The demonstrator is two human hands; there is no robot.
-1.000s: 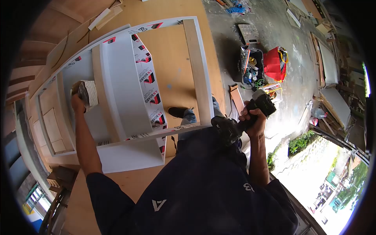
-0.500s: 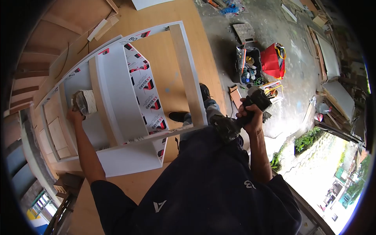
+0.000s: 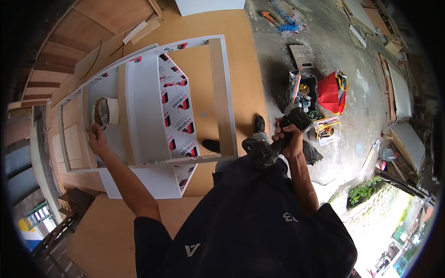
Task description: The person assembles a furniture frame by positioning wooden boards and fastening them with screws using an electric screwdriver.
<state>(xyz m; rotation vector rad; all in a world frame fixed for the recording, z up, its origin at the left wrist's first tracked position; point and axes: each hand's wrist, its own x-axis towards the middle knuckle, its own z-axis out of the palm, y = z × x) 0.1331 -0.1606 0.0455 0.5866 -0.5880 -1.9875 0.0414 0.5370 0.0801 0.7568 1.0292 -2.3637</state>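
Note:
My right hand [image 3: 292, 141] is wrapped round the handle of a black cordless drill [image 3: 299, 118], held in front of my body with its battery end towards me. At the left, my left hand [image 3: 96, 141] has its fingers pinched together over the wooden frame [image 3: 225, 92]; whatever they hold is too small to make out. Just beyond that hand, a small open box [image 3: 111, 111] with clear plastic in it rests on the grey panel inside the frame. Under the frame lies a white cabinet-like piece [image 3: 148, 106] with printed "AN BOARD" film [image 3: 180, 111] on one side.
A black crate of tools [image 3: 303, 88], a red bag [image 3: 331, 92] and a white tub with a yellow handle [image 3: 327, 130] stand on the concrete floor to the right. A blue coiled hose [image 3: 289, 23] lies farther off. Wooden panels [image 3: 83, 41] stand at the upper left.
My left hand has let go of the small box and drawn back towards me, its fingers now pinched. The drill stays in my right hand. The whole view has shifted slightly.

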